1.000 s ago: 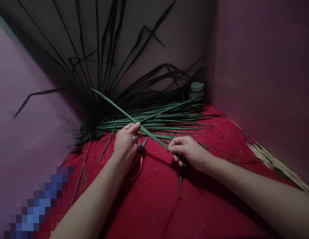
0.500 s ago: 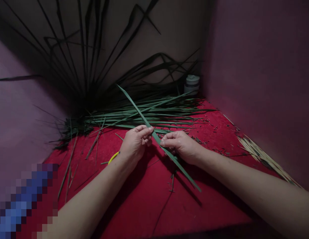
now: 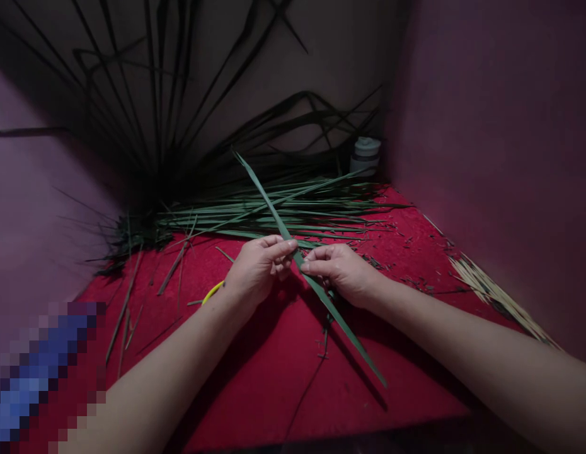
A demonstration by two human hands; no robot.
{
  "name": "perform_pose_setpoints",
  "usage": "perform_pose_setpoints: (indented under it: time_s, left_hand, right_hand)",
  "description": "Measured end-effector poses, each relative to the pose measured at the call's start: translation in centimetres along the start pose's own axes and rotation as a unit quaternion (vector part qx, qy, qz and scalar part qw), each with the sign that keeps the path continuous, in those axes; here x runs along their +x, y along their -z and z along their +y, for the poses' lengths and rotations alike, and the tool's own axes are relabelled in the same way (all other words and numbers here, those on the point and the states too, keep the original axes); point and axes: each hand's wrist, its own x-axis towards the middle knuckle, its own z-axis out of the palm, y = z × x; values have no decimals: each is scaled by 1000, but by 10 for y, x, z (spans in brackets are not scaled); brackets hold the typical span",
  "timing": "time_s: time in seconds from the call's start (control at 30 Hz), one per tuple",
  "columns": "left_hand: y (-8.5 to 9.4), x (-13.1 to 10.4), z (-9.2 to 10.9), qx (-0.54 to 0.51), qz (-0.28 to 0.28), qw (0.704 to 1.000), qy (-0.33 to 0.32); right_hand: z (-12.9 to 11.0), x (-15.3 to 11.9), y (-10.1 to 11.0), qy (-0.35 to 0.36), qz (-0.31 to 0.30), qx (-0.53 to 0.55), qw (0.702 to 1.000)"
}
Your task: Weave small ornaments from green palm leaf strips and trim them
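A long green leaf strip (image 3: 340, 321) runs slantwise between my hands, its thin tip up and to the left, its other end low and to the right. My left hand (image 3: 262, 261) pinches it near its middle, thumb on top. Just below that spot, my right hand (image 3: 340, 271) grips the same strip between thumb and fingers. The two hands are close together above a red surface (image 3: 255, 403). Fingers beneath the strip are partly hidden.
Behind my hands lies a pile of green leaves (image 3: 274, 214), with dark fronds (image 3: 165, 94) against the wall. A white lidded container (image 3: 366, 156) stands at the back right. Pale thin sticks (image 3: 501, 296) lie by the right wall. Something yellow and curved (image 3: 212, 292) shows beside my left wrist.
My hands have drawn slightly closer together on the leaf strip. Its lower end now reaches further down and its upper tip has shifted right. Both hands keep their pinch.
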Motion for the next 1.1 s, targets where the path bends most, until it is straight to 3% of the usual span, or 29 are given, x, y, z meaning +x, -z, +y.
perform_pose_setpoints:
  time_s: [0.1,0.33,0.47,0.67,0.8,0.97,1.1]
  left_hand:
    - [-3,-6,1,54,-23,998,15]
    - [0,-9,10,141,17,990,-22]
    - [1,-9,12,141,22,989,-35]
    - [2,-13,9,128,-41,991,-4]
    - [4,-16,12,158,-41,986,-15]
    - [3,-19,15,198,-93,974,53]
    - [0,-20,11,205,-114,969,74]
  right_hand:
    - [1,0,2,-2,-1,15,1000]
    - [0,-3,2,-56,-54,36,996]
    - [-1,-4,2,-56,-68,30,996]
    - [0,-4,-1,-49,-48,61,996]
    - [-1,-4,-2,-12,-7,45,999]
    - [-3,-3,1,9,40,23,999]
    - [-2,-2,3,-4,39,30,999]
